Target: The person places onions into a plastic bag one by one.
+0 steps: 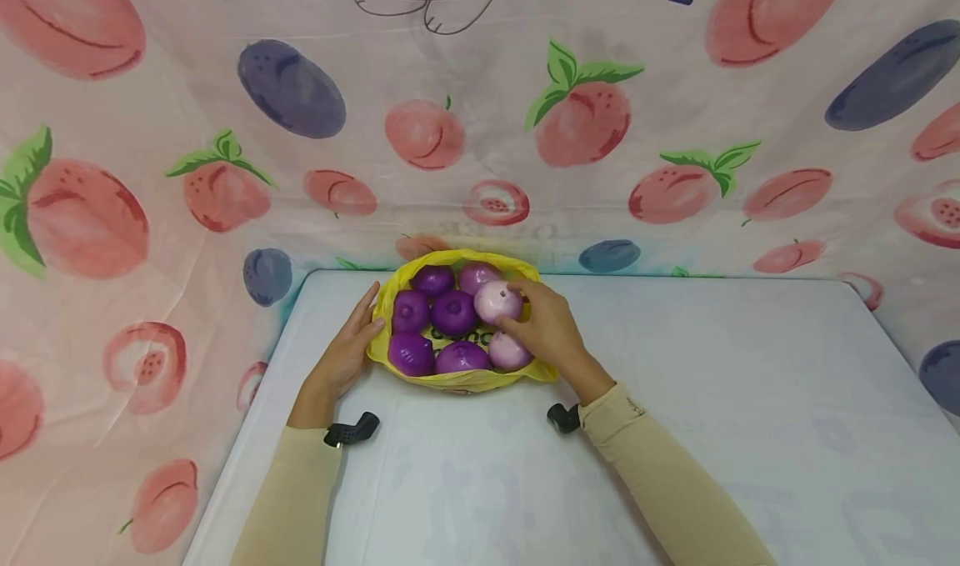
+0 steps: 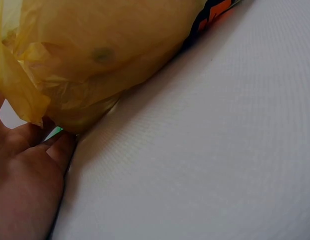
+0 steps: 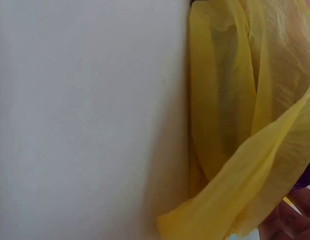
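A yellow plastic bag point(image 1: 459, 382) lies with its mouth spread, holding several purple onions point(image 1: 453, 313) and a couple of paler ones. Its side wall point(image 2: 120, 45) bulges over the table in the left wrist view. My right hand point(image 1: 553, 324) reaches over the bag's right rim and grips a pale onion point(image 1: 497, 301) between thumb and fingers. Another pale onion point(image 1: 510, 352) sits just below it. On the left, my left hand point(image 1: 347, 351) rests against the bag's outside with fingers extended and thumb at the rim. Folds of yellow plastic point(image 3: 229, 90) fill the right wrist view's right side.
Everything stands on a white-covered table point(image 1: 720, 399). A fruit-printed cloth point(image 1: 487, 66) hangs along the back and left, close behind the bag. Black wrist devices point(image 1: 352, 429) are worn on both wrists.
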The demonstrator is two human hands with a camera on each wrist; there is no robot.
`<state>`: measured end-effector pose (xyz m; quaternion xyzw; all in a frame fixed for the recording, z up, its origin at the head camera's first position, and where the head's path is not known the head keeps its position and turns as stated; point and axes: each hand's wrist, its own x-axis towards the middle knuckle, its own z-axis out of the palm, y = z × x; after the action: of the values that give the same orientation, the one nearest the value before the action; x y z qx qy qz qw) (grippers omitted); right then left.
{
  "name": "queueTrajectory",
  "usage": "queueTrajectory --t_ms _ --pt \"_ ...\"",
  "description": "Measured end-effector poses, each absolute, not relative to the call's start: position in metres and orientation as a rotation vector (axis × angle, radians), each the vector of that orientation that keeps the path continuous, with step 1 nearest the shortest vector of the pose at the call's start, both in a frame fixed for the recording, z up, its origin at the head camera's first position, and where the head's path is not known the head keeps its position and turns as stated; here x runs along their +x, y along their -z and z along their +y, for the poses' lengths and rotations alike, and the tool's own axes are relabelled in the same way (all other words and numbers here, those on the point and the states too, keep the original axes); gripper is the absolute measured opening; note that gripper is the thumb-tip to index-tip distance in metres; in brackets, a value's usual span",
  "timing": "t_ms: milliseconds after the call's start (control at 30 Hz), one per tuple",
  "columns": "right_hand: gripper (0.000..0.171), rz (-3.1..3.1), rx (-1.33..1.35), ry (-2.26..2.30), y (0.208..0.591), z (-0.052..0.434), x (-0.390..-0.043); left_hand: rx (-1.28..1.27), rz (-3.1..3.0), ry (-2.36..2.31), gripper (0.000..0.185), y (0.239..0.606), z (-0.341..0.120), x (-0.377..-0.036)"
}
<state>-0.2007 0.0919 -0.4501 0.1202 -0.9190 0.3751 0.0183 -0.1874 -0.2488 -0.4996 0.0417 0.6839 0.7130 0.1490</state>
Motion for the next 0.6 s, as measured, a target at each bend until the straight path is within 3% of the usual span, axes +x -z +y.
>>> queueTrajectory --t_ms 600 --pt "0.046 -2.853 0.377 -1.069 0.4540 0.0872 -0.2022 0.141 1.954 -2.063 0.072 0.5026 -0.2501 -0.1886"
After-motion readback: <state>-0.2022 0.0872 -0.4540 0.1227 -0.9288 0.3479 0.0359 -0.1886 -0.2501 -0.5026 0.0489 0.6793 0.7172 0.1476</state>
